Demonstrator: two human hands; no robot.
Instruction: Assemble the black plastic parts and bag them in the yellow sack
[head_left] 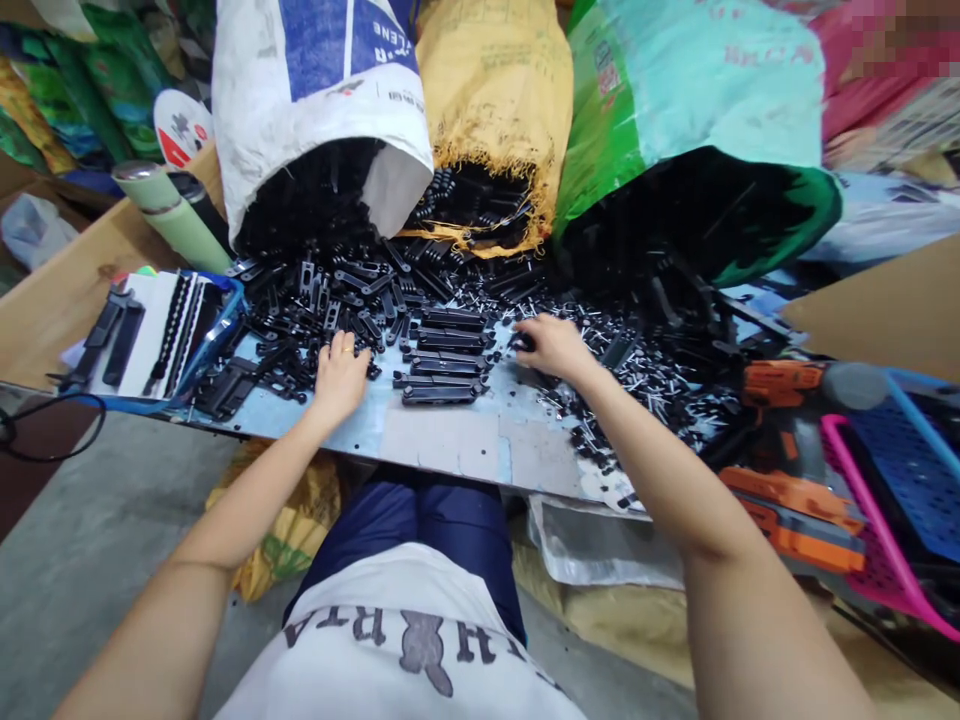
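My left hand [341, 378], a ring on one finger, is closed at the edge of a heap of black plastic parts [360, 285]. Its fingertips point down, and I cannot make out what they hold; a dark piece shows beside them. My right hand [553, 345] pinches a small black part [523, 342] over the blue worktop. Between both hands lies a row of several long black folding assemblies [444, 363], stacked side by side. Loose screws and small black pieces [637, 375] are strewn to the right, partly under my right forearm.
A white sack [330, 110], a yellow sack [491, 90] and a green sack [697, 100] lie open along the back, black parts inside. An orange power tool [795, 500] and a pink-rimmed basket [877, 540] stand right. At left are a blue tray [217, 340] and a green bottle [176, 220].
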